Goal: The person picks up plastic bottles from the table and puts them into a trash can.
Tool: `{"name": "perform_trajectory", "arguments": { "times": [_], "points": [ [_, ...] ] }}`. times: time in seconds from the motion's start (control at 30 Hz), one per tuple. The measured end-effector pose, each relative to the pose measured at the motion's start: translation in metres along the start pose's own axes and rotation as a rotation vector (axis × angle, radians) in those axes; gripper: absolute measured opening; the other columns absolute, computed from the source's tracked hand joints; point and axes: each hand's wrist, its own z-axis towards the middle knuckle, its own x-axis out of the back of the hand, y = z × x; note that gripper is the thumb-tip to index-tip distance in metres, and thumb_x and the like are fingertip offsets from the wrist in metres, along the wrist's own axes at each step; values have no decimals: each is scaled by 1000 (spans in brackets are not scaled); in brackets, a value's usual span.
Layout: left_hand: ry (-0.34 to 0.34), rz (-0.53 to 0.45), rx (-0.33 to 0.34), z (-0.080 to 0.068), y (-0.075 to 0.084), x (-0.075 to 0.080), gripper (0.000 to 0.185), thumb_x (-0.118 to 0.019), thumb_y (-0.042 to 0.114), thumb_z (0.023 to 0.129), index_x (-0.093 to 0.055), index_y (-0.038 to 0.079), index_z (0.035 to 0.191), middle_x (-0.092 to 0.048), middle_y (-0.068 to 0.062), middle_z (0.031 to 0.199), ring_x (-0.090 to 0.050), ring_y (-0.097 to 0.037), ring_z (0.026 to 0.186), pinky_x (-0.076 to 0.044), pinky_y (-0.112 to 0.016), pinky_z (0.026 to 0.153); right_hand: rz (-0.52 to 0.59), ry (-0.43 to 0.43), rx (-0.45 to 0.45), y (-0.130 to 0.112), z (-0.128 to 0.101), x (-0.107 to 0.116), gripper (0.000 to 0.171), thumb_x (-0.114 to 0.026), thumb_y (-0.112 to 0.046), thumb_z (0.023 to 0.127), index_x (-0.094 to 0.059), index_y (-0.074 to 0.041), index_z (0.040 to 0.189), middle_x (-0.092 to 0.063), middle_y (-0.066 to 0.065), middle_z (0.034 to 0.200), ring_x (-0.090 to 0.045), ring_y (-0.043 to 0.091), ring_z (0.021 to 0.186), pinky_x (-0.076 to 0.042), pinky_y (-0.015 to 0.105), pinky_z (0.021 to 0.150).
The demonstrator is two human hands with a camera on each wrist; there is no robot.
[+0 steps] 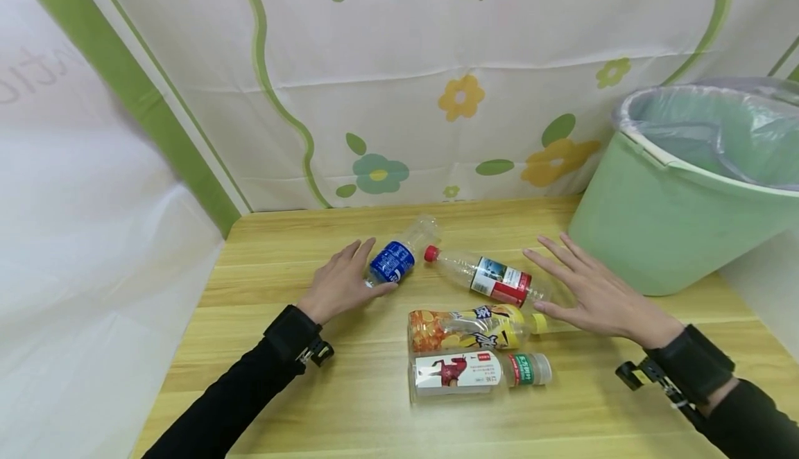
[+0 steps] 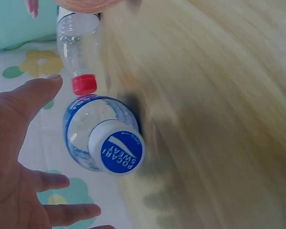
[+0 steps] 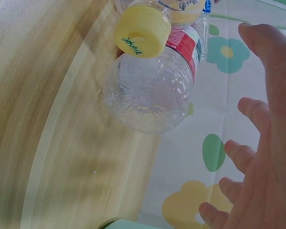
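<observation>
Blue-labelled clear plastic bottle (image 1: 399, 256) lies on its side on the pale wooden table (image 1: 281, 403), the left hand (image 1: 342, 283) beside it, fingers spread and touching its label. It looks light and apt to roll, so wrapping the middle seems wisest. The right hand (image 1: 596, 294), also spread, hovers over the red-capped clear bottle (image 1: 493, 279). Nearby lie a yellow-capped orange-printed bottle (image 1: 474, 327) and a white-labelled bottle (image 1: 477, 372); a lined green plastic bin (image 1: 674, 216) stands to the right.

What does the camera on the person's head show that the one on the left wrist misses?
Only the head view shows the green bin, the right hand and two more bottles, one with a yellow cap, one with a clear cap. Only the left wrist view shows the blue cap's lettering. Both show the open left hand, the blue-label bottle and the red-capped bottle.
</observation>
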Motion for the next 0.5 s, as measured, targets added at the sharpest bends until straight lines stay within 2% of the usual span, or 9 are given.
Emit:
{"name": "perform_trajectory", "arguments": {
  "times": [0.3, 0.5],
  "points": [
    [-2, 26, 3, 10, 4, -11, 99, -75, 60, 86, -34, 5, 158, -49, -31, 142, -55, -50, 121, -55, -61, 81, 7, -1, -3, 0, -1, 0, 84, -75, -43, 92, -33, -22, 161, -16, 9, 168, -6, 42, 151, -25, 76, 105],
    [-23, 13, 13, 12, 4, -16, 94, -75, 55, 89, -35, 5, 157, -51, -30, 140, -57, -48, 118, -55, -61, 82, 8, -2, -7, 1, -1, -1, 85, -76, -44, 91, -33, -23, 162, -16, 10, 168, -7, 43, 151, -24, 75, 106]
  ]
}}
